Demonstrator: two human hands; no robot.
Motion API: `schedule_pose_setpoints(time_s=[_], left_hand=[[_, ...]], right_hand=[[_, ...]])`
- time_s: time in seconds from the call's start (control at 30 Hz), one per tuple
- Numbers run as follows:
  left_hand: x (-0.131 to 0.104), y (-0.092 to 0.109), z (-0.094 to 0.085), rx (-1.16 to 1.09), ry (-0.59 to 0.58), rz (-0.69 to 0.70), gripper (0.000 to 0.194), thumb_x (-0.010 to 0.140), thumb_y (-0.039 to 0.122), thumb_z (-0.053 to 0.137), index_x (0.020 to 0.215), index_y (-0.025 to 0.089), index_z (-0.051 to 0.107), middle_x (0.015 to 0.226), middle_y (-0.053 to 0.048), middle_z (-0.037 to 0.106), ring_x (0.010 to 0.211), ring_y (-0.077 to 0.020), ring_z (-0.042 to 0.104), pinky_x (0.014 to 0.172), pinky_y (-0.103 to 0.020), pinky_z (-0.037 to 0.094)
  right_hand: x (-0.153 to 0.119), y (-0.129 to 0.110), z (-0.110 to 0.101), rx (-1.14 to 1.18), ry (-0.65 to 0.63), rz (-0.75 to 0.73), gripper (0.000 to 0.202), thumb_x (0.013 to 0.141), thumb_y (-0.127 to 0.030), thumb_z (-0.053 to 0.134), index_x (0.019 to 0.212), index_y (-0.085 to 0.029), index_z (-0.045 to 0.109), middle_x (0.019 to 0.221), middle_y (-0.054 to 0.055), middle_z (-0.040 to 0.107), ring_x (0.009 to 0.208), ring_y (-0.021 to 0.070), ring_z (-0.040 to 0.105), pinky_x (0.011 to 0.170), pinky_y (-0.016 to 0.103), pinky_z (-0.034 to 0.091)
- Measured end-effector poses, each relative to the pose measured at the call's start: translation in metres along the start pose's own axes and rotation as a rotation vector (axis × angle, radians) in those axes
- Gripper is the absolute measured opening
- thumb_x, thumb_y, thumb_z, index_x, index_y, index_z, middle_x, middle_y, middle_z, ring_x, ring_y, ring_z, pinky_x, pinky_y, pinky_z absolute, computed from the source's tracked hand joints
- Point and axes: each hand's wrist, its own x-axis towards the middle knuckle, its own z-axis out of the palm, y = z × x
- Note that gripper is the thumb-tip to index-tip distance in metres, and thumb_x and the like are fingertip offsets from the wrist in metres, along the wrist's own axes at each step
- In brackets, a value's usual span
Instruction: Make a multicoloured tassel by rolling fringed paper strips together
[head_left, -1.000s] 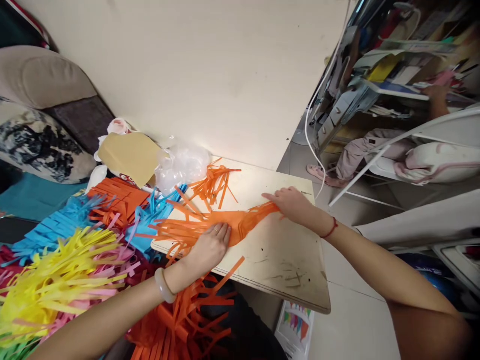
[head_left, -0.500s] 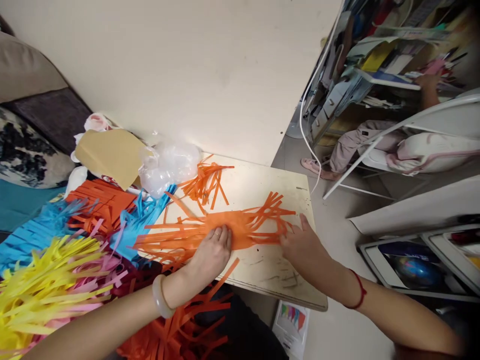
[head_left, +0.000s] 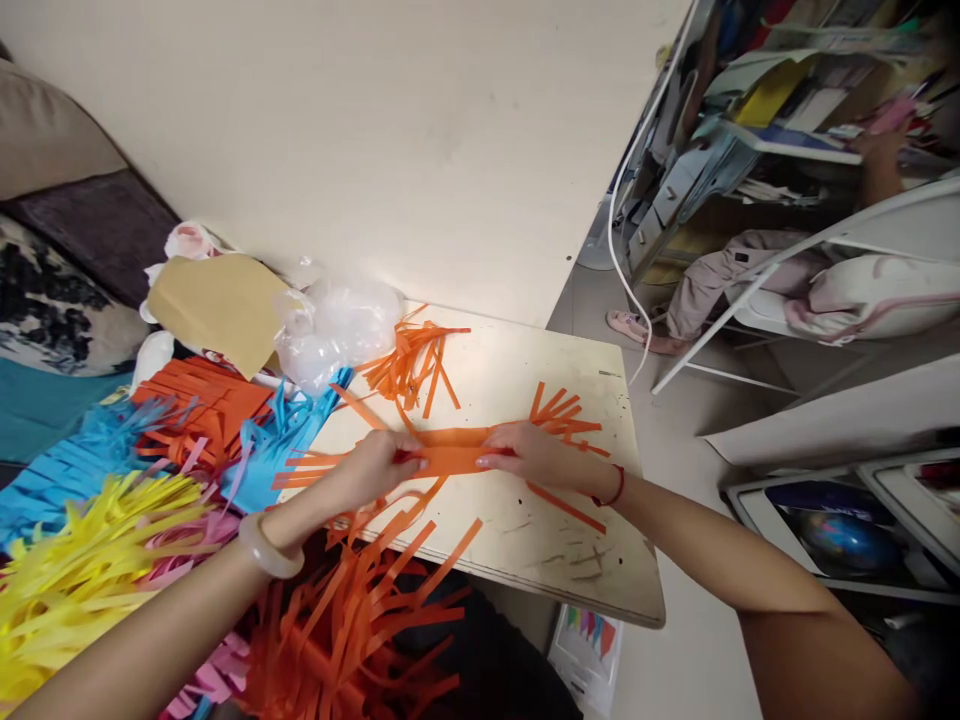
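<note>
An orange sheet of fringed tissue paper (head_left: 452,454) lies across the wooden board, its cut strips fanning out to both sides. My left hand (head_left: 384,463) pinches the sheet's uncut middle band near its left end. At the right end of that band, my right hand (head_left: 517,452) grips the paper between thumb and fingers. The band looks narrow, with its near edge raised at the thumbs. Behind it on the board rests a bunch of orange paper strips (head_left: 412,362). More orange-red fringe (head_left: 352,630) hangs over my lap, below the board's near edge.
Yellow fringe (head_left: 67,570), blue fringe (head_left: 289,435) and a red fringed piece (head_left: 202,405) heap up at the left. Clear plastic wrap (head_left: 337,330) and a brown paper piece (head_left: 217,312) lie behind them. Another person's leg (head_left: 705,285) shows at the right beside a white chair (head_left: 720,330).
My right hand has moved left from the strips onto the band's right end. My left hand, flat on the sheet before, has shifted left and now pinches it. The band looks narrower.
</note>
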Motion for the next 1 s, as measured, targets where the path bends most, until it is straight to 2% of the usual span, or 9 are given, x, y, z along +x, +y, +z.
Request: schedule_pose_setpoints(time_s=[0.1, 0.2, 0.37, 0.47, 0.53, 0.63, 0.77, 0.83, 1.0], left_hand=[[0.013, -0.011, -0.005, -0.237, 0.032, -0.079, 0.018, 0.074, 0.031, 0.055, 0.077, 0.014, 0.061, 0.067, 0.001, 0.059, 0.059, -0.0120, 0.054, 0.055, -0.023, 0.043], [0.021, -0.017, 0.001, -0.305, 0.120, -0.099, 0.032, 0.071, 0.028, 0.058, 0.099, 0.014, 0.057, 0.068, 0.003, 0.057, 0.059, -0.0121, 0.055, 0.056, -0.023, 0.043], [0.024, -0.021, 0.006, -0.206, 0.208, -0.044, 0.028, 0.076, 0.027, 0.057, 0.102, 0.017, 0.053, 0.068, 0.004, 0.055, 0.061, -0.0121, 0.056, 0.061, -0.025, 0.047], [0.021, -0.015, 0.003, -0.063, 0.270, -0.025, 0.024, 0.082, 0.026, 0.053, 0.104, 0.017, 0.053, 0.073, 0.002, 0.060, 0.064, -0.0131, 0.059, 0.063, -0.026, 0.049], [0.015, -0.007, 0.001, 0.150, 0.348, -0.005, 0.023, 0.087, 0.026, 0.050, 0.107, 0.015, 0.055, 0.083, -0.003, 0.064, 0.070, -0.0161, 0.061, 0.066, -0.029, 0.051], [0.003, 0.005, 0.007, 0.556, 0.445, 0.179, 0.022, 0.091, 0.027, 0.048, 0.103, 0.014, 0.060, 0.102, -0.013, 0.066, 0.090, -0.0238, 0.064, 0.081, -0.041, 0.052], [-0.008, 0.006, 0.028, 0.825, 0.284, 0.546, 0.034, 0.091, 0.011, 0.042, 0.122, 0.010, 0.056, 0.128, -0.016, 0.059, 0.127, -0.0261, 0.049, 0.108, -0.045, 0.039], [-0.008, -0.001, 0.039, 0.887, 0.221, 0.563, 0.043, 0.090, 0.007, 0.038, 0.133, 0.005, 0.047, 0.138, -0.019, 0.051, 0.134, -0.0264, 0.043, 0.110, -0.043, 0.037], [-0.006, -0.014, 0.052, 0.919, 0.167, 0.448, 0.050, 0.089, 0.007, 0.035, 0.137, -0.001, 0.040, 0.143, -0.026, 0.041, 0.139, -0.0314, 0.033, 0.112, -0.050, 0.034]], right_hand=[[0.010, 0.002, -0.004, 0.077, 0.042, 0.089, 0.038, 0.088, -0.032, 0.051, 0.055, -0.016, 0.040, 0.055, -0.006, 0.034, 0.052, 0.0081, 0.029, 0.051, 0.023, 0.024], [0.018, 0.001, 0.000, -0.022, 0.123, 0.031, 0.029, 0.084, -0.020, 0.053, 0.057, -0.015, 0.043, 0.064, -0.002, 0.045, 0.059, 0.0088, 0.037, 0.057, 0.023, 0.029], [0.022, -0.001, 0.007, -0.157, 0.127, 0.024, 0.029, 0.081, -0.013, 0.053, 0.055, -0.016, 0.041, 0.068, 0.001, 0.050, 0.063, 0.0094, 0.042, 0.061, 0.023, 0.032], [0.024, 0.000, 0.006, -0.187, 0.127, 0.011, 0.028, 0.079, -0.013, 0.051, 0.053, -0.016, 0.039, 0.063, -0.001, 0.045, 0.061, 0.0094, 0.040, 0.059, 0.023, 0.030], [0.025, 0.002, 0.005, -0.193, 0.127, 0.009, 0.028, 0.077, -0.013, 0.050, 0.052, -0.016, 0.038, 0.060, -0.001, 0.043, 0.059, 0.0091, 0.037, 0.057, 0.023, 0.028], [0.026, 0.003, 0.004, -0.182, 0.107, 0.031, 0.028, 0.077, -0.015, 0.048, 0.052, -0.016, 0.036, 0.057, -0.002, 0.040, 0.055, 0.0082, 0.034, 0.053, 0.024, 0.025], [0.029, 0.000, 0.002, -0.198, 0.110, 0.056, 0.026, 0.077, -0.016, 0.049, 0.052, -0.016, 0.039, 0.055, -0.002, 0.042, 0.054, 0.0077, 0.032, 0.052, 0.024, 0.023], [0.030, -0.002, 0.000, -0.218, 0.100, 0.063, 0.027, 0.077, -0.016, 0.049, 0.052, -0.016, 0.040, 0.053, -0.003, 0.041, 0.053, 0.0077, 0.031, 0.053, 0.024, 0.023], [0.032, -0.004, -0.003, -0.224, 0.071, 0.078, 0.029, 0.078, -0.016, 0.048, 0.051, -0.016, 0.039, 0.048, -0.005, 0.034, 0.050, 0.0077, 0.026, 0.051, 0.025, 0.020]])
